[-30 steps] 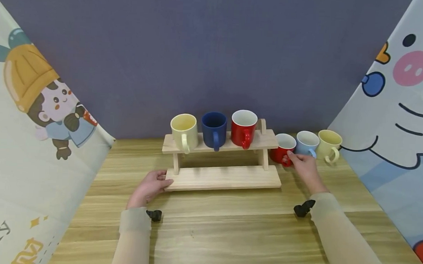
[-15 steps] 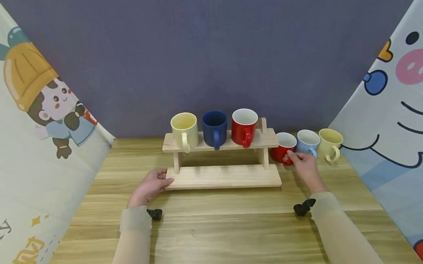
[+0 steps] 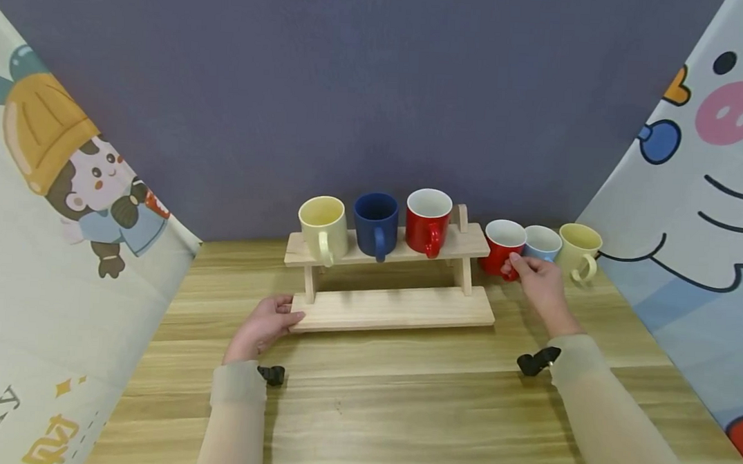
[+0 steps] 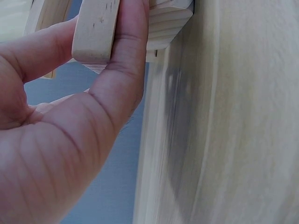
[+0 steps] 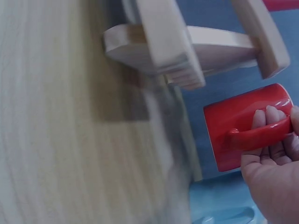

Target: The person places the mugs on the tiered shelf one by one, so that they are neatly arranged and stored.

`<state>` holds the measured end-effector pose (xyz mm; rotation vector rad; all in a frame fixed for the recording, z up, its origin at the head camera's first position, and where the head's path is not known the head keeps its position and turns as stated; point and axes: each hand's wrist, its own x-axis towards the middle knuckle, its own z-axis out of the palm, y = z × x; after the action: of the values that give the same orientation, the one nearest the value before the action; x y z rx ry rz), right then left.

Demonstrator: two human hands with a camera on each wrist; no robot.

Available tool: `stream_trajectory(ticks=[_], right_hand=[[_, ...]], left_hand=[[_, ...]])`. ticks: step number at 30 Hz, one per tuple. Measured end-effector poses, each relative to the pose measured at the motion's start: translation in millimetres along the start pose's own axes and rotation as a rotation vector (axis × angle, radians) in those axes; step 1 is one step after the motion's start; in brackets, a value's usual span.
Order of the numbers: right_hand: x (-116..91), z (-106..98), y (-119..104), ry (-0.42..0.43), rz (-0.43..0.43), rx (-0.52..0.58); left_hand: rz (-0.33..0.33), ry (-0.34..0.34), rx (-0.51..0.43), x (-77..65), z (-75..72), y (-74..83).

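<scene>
A two-tier wooden rack (image 3: 393, 311) stands at the back of the table. My left hand (image 3: 264, 325) pinches the left end of its lower board between thumb and fingers; the left wrist view shows the board end (image 4: 96, 35) in that grip. On the upper board stand a yellow mug (image 3: 323, 231), a dark blue mug (image 3: 367, 225) and a red mug (image 3: 418, 230), handles facing me. Right of the rack, my right hand (image 3: 540, 288) holds another red mug (image 3: 496, 257) by its handle (image 5: 257, 136), fingers curled through it. Beside that mug is a light blue mug (image 3: 541, 243).
A second yellow mug (image 3: 575, 249) stands far right, near the printed side panel (image 3: 690, 204). A dark blue-grey backdrop (image 3: 378, 87) closes off the back, and another printed panel (image 3: 64, 281) the left. The wood-grain table (image 3: 401, 406) spreads in front of the rack.
The red mug in my right hand has risen slightly, now covering more of the light blue mug. My left hand keeps its place on the rack.
</scene>
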<state>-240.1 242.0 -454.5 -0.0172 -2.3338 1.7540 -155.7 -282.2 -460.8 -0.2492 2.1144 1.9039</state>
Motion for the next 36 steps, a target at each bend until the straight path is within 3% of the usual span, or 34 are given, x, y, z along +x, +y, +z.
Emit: stream_trajectory(ticks=[11,17,21,31,36], right_hand=[[-18.2,-5.3,-42.7,0.08,0.025,0.072],[-30.2,-7.2,-66.1,0.117,0.066,0.278],[-39.6,-6.8,-80.6,0.131,0.043,0.366],[-68.7,-9.8,-111.5,0.094,-0.014,0.392],[-85.6,-6.7,-124.1,0.081,0.0,0.452]], left_hand=[[-0.003,-0.005,0.017,-1.3,-0.1,1.1],[-0.003,-0.008,0.025,-2.7,-0.4,1.6],[-0.005,-0.007,0.026,-1.6,-0.9,0.6],[-0.002,-0.017,0.029,-3.1,-1.5,1.2],[-0.008,-0.01,0.025,-2.7,-1.2,1.0]])
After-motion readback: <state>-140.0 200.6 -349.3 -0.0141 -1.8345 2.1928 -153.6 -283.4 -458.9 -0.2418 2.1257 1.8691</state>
